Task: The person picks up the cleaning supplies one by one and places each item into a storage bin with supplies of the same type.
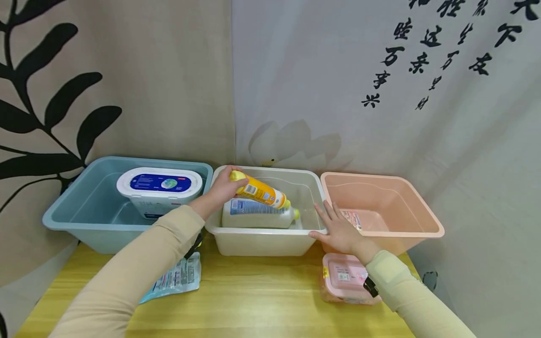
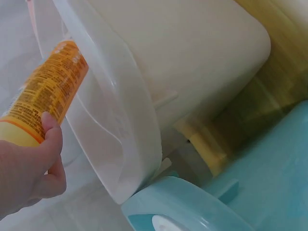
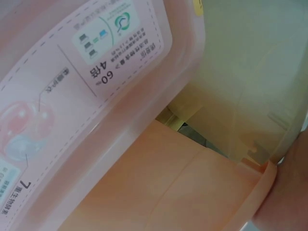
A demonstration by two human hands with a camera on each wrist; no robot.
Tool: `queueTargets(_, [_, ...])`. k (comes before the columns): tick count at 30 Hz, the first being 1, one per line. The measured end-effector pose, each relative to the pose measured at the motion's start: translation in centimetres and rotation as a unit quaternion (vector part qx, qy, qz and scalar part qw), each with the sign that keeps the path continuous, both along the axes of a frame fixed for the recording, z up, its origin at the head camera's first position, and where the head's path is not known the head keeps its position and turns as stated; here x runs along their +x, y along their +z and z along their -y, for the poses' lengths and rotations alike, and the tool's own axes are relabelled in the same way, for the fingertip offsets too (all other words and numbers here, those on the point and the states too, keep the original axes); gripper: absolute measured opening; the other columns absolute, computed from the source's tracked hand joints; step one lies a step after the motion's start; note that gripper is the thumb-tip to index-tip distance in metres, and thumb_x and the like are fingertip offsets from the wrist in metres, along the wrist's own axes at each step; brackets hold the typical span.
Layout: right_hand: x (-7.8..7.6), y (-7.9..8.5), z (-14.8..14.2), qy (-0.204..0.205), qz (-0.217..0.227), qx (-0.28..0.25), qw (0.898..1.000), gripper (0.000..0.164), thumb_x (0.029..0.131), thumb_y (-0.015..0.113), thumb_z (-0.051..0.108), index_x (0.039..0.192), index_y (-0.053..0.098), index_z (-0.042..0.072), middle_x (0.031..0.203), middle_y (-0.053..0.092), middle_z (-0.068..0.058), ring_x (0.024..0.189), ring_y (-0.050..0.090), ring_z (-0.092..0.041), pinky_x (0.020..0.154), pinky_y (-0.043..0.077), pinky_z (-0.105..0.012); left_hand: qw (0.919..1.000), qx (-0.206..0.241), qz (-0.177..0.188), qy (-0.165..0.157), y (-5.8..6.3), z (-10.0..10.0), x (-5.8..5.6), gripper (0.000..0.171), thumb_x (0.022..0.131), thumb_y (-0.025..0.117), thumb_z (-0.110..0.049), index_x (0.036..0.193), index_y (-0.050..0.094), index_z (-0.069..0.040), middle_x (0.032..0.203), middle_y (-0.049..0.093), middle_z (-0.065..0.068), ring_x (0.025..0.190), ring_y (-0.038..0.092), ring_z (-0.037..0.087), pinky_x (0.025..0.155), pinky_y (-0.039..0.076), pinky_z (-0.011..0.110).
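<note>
My left hand [image 1: 226, 187] grips an orange bottle [image 1: 263, 191] by its yellow end, tilted with the capped end pointing down to the right over the white bin [image 1: 264, 241]. The thumb lies along the bottle's printed side in the left wrist view. Below it, on its side in that bin, lies a white bottle [image 1: 258, 216] with a blue label and yellow-green cap. My right hand [image 1: 340, 230] is spread with straight fingers at the neighbouring rims of the white bin and the peach bin [image 1: 393, 202]. It holds nothing.
On the left stands a blue bin [image 1: 97, 225] with a white lidded tub [image 1: 160, 188] inside. A light blue pouch [image 1: 179, 277] and a pink lidded box [image 1: 344, 279] lie on the wooden table [image 1: 258, 295] before the bins. Inside the peach bin is a small printed packet [image 1: 351, 218].
</note>
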State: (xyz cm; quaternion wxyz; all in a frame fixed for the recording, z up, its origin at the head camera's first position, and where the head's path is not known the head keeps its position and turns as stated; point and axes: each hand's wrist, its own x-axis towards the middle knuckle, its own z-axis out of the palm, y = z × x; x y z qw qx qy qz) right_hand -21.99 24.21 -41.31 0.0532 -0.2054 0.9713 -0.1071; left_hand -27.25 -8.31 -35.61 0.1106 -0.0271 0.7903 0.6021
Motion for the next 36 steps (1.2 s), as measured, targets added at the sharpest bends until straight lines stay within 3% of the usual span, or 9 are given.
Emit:
queueTargets(10, [0.1, -0.1, 0.1, -0.001, -0.009, -0.001, 1.0, 0.084, 0.089, 0.051, 0.055, 0.15, 0.016, 0.009, 0.155, 0.009, -0.025, 0.141, 0.006, -0.048, 0.107, 0.023, -0.063, 0.9998, -0.013, 0.0, -0.014, -0.3, 0.1, -0.5, 0.046, 0.095, 0.053, -0.02, 0.136, 0.034, -0.01, 0.135, 0.04, 0.016, 0.115, 0.047, 0.03, 0.098, 0.047, 0.039])
queueTargets(20, [-0.2, -0.3, 0.0, -0.001, -0.001, -0.001, 1.0, 0.085, 0.088, 0.051, 0.056, 0.151, 0.015, 0.011, 0.156, 0.006, -0.022, 0.142, 0.005, -0.047, 0.108, 0.023, -0.062, 0.9964, -0.056, -0.001, -0.064, -0.5, 1.4, -0.9, 0.06, 0.091, 0.059, -0.013, 0.143, 0.029, -0.006, 0.136, 0.041, 0.019, 0.117, 0.047, 0.032, 0.098, 0.047, 0.041])
queueTargets(29, [-0.1, -0.4, 0.1, 0.004, -0.006, -0.005, 1.0, 0.085, 0.089, 0.051, 0.055, 0.15, 0.016, 0.009, 0.155, 0.008, -0.024, 0.141, 0.005, -0.047, 0.108, 0.023, -0.062, 0.9858, -0.134, -0.015, -0.1, -0.5, 1.5, -1.7, 0.067, 0.084, 0.066, -0.007, 0.142, 0.032, -0.003, 0.135, 0.044, 0.018, 0.116, 0.048, 0.031, 0.104, 0.042, 0.04])
queueTargets(33, [-0.1, -0.4, 0.1, 0.003, -0.006, -0.005, 1.0, 0.085, 0.089, 0.051, 0.055, 0.15, 0.016, 0.009, 0.155, 0.008, -0.024, 0.141, 0.005, -0.048, 0.108, 0.023, -0.062, 0.9771, -0.177, -0.041, -0.11, -0.7, 1.8, -2.1, 0.066, 0.083, 0.067, -0.008, 0.14, 0.035, -0.001, 0.133, 0.045, 0.02, 0.111, 0.049, 0.031, 0.102, 0.044, 0.04])
queueTargets(36, [-0.1, -0.4, 0.2, 0.001, -0.007, -0.004, 1.0, 0.084, 0.089, 0.051, 0.055, 0.15, 0.016, 0.009, 0.155, 0.008, -0.024, 0.141, 0.005, -0.048, 0.108, 0.023, -0.062, 0.9645, -0.214, -0.076, -0.135, -1.0, 2.1, -2.2, 0.065, 0.082, 0.068, -0.006, 0.138, 0.037, 0.004, 0.134, 0.045, 0.022, 0.109, 0.05, 0.032, 0.1, 0.046, 0.04])
